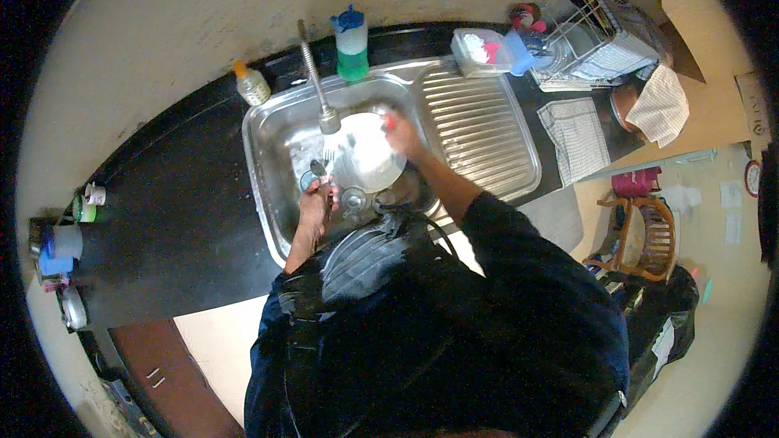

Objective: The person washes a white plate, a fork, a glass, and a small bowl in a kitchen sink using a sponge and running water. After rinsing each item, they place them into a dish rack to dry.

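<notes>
My left hand (315, 204) is closed round the handles of some cutlery over the left part of the metal sink (272, 158). A fork (330, 148) and a dark spoon (317, 168) stick up from it. Blurred by motion, my right hand (403, 139) is at the upper right of a large white plate (369, 158) in the sink. Something small and red shows at its fingertips, too smeared to name. A clear glass (353, 201) stands below the plate, and a blue-rimmed cup (308, 179) is partly behind my left hand. The tap (328, 118) hangs above the sink.
Behind the sink stand a bottle of green liquid (352, 49) and an orange-capped bottle (253, 85). The ribbed drainboard (479, 134) lies to the right, with a plastic tub (483, 53), a dish rack (596, 49) and a checked cloth (574, 138) beyond.
</notes>
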### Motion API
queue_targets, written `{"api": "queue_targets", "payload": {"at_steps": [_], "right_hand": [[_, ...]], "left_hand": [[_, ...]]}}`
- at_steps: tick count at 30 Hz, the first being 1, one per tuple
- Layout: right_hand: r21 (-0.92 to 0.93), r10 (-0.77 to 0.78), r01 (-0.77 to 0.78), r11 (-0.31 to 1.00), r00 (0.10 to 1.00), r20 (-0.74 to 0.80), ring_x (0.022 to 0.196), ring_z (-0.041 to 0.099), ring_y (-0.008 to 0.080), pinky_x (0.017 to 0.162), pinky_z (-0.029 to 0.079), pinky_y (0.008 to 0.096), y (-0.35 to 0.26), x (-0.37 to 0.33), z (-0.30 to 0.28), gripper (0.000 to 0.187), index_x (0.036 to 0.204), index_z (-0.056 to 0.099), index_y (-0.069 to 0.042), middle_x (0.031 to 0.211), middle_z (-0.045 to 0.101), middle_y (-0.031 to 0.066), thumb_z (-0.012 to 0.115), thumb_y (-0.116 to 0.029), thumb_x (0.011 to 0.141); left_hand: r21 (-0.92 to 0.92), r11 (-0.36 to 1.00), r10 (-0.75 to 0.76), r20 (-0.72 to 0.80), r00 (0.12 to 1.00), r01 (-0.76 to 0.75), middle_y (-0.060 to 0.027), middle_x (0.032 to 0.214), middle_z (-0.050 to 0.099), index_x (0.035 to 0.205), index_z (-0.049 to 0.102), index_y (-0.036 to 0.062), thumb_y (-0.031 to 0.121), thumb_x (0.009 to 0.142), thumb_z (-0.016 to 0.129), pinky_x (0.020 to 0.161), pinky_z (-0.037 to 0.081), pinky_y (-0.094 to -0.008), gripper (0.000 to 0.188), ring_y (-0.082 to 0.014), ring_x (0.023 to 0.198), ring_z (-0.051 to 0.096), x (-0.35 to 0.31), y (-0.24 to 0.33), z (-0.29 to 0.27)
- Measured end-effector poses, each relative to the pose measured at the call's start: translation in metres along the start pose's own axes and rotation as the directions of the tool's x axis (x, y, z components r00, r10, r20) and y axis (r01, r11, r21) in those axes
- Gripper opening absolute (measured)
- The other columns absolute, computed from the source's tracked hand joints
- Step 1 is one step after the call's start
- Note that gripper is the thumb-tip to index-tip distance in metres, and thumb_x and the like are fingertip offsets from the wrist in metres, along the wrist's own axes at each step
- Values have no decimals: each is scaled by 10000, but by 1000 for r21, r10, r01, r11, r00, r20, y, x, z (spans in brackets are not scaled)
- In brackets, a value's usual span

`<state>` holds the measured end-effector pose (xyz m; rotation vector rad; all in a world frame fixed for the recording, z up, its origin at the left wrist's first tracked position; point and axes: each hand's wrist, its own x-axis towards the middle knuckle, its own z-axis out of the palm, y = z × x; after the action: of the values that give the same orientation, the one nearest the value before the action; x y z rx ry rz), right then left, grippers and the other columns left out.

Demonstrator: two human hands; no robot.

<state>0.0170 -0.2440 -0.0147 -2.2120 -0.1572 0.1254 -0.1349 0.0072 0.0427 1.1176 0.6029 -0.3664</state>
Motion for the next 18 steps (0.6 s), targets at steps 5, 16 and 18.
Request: {"api": "queue_targets", "payload": {"at_steps": [5, 16, 18], "right_hand": [[-31, -96, 98, 995, 782, -616, 686, 611, 242, 623, 484, 392, 82, 107, -213, 258, 783, 556, -79, 719, 621, 102, 587, -327, 847], [174, -386, 416, 892, 904, -185, 724, 603, 174, 630, 495, 319, 90, 102, -173, 216, 1063, 576, -50, 840, 638, 69, 567, -153, 874], [656, -205, -144, 741, 882, 425, 816, 630, 176, 716, 515, 315, 22, 41, -86, 279, 1128, 578, -96, 917, 665, 55, 613, -199, 870]], "left_hand": [[-148, 987, -54, 26, 998, 57, -49, 810, 609, 1036, 577, 112, 86, 873, 550, 447, 461, -279, 167, -147, 583, 543, 64, -11, 54], [-287, 947, 94, -181, 979, -144, 1, 556, 436, 783, 509, 123, 298, 915, 490, 358, 352, -291, 220, -126, 408, 394, 130, -17, 71], [-259, 947, 124, -246, 961, -189, -9, 545, 445, 723, 494, 128, 299, 915, 494, 358, 365, -303, 257, -133, 406, 408, 110, -14, 75]]}}
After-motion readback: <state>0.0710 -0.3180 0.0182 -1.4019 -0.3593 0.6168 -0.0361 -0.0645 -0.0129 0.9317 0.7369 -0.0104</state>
